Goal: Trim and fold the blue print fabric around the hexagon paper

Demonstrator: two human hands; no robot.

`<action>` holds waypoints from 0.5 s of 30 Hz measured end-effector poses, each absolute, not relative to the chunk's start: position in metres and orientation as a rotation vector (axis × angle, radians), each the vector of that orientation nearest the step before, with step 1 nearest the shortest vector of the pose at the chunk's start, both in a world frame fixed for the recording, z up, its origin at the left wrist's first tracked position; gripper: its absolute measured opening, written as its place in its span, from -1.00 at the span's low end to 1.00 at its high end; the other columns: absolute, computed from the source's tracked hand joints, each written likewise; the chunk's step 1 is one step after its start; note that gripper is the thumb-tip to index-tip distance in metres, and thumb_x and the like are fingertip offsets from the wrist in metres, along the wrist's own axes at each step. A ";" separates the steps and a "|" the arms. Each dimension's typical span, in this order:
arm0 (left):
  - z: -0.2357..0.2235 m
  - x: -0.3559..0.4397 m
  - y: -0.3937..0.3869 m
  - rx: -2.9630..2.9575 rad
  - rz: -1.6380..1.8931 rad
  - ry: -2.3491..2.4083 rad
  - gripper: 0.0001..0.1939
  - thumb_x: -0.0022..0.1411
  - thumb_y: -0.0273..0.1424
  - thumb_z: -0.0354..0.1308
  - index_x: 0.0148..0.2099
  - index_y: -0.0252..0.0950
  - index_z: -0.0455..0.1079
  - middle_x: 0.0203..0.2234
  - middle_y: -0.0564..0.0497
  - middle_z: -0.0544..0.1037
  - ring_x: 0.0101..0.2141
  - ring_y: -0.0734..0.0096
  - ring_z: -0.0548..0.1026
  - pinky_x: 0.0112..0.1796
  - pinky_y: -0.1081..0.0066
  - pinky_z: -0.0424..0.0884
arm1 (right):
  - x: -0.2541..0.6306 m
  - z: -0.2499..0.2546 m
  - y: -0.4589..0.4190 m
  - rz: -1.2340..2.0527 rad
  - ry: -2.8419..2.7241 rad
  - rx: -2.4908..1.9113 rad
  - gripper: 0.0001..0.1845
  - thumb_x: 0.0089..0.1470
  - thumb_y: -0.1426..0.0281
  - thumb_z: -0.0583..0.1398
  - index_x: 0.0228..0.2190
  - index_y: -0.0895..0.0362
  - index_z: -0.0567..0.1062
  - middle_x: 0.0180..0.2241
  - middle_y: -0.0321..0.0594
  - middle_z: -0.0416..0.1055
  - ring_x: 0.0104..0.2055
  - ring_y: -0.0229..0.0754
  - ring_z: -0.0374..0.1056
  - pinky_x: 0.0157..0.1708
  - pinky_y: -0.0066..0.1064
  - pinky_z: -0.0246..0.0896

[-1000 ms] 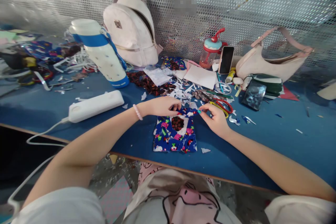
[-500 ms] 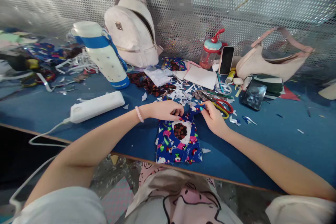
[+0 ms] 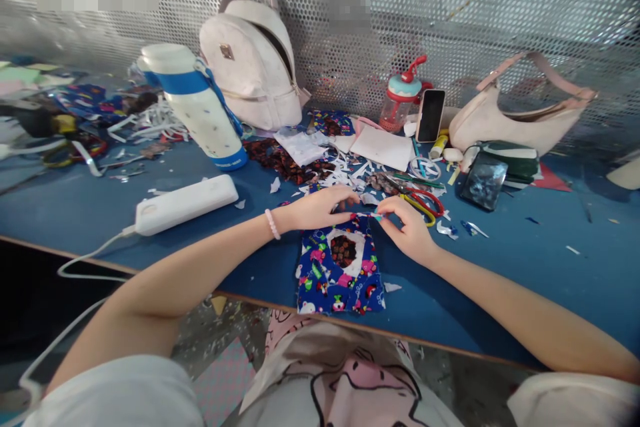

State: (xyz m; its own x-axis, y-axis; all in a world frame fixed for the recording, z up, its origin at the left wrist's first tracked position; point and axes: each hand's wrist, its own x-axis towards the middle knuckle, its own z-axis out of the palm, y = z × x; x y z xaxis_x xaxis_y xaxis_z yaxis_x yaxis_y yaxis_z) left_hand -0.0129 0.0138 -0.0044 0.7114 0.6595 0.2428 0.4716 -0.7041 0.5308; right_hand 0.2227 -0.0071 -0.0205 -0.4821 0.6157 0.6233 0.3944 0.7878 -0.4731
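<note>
A blue cartoon-print cloth piece [image 3: 315, 287], with a white-edged round opening showing dark brown print, lies flat at the table's front edge. Over its top edge rests my left hand [image 3: 320, 208], wearing a pink bead bracelet [image 3: 273, 223]; its thumb touches the cloth and its fingers are curved but apart from the thumb. Thumb and forefinger of my right hand [image 3: 410, 230] pinch the cloth's upper right edge. Beyond the hands lie scissors [image 3: 420, 205] with red and yellow handles and many white paper scraps [image 3: 345, 177].
A white power bank [image 3: 187, 203] with a cable lies at left, near a tilted bottle [image 3: 200, 113] and a backpack [image 3: 255, 67]. Farther right are a red-lidded cup [image 3: 397, 103], a propped phone [image 3: 431, 115], a handbag [image 3: 510, 117] and a dark glossy phone-like object [image 3: 483, 180].
The upper strip of cloth held up by my right hand has come down to the top edge. My left hand's fingers have lifted and spread from the thumb.
</note>
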 end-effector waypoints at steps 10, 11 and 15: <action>0.006 -0.009 0.008 2.663 0.787 0.711 -0.80 0.33 -0.41 0.01 -0.23 -0.31 0.46 -0.18 -0.10 0.51 -0.13 0.29 0.44 -0.05 0.25 0.31 | 0.222 -0.015 -0.014 0.317 -2.117 -0.774 -0.93 0.12 0.45 0.12 -0.41 0.05 0.33 -0.39 -0.22 0.48 -0.37 -0.18 0.42 -0.38 -0.36 0.32; 0.008 -0.011 0.008 2.665 0.784 0.695 -0.79 0.33 -0.42 -0.01 -0.23 -0.33 0.45 -0.20 -0.12 0.51 -0.16 0.30 0.44 -0.08 0.28 0.33 | 0.222 -0.016 -0.013 0.308 -2.116 -0.764 -0.91 0.12 0.45 0.11 -0.42 0.06 0.32 -0.40 -0.22 0.47 -0.36 -0.18 0.41 -0.37 -0.36 0.32; 0.014 -0.015 0.010 2.725 0.651 0.614 -0.77 0.29 -0.47 -0.06 -0.27 -0.38 0.42 -0.23 -0.16 0.50 -0.19 0.28 0.44 -0.12 0.29 0.34 | 0.221 -0.017 -0.012 0.321 -2.193 -0.713 -0.87 0.12 0.47 0.09 -0.46 0.06 0.29 -0.41 -0.20 0.43 -0.36 -0.19 0.39 -0.37 -0.38 0.30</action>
State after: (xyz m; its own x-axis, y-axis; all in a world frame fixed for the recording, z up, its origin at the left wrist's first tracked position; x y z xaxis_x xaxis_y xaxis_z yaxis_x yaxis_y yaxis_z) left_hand -0.0155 0.0104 0.0142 0.8088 0.4608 0.3654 0.3382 -0.8728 0.3520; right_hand 0.2211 -0.0120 -0.0169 -0.5291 0.5871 0.6127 0.3867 0.8095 -0.4417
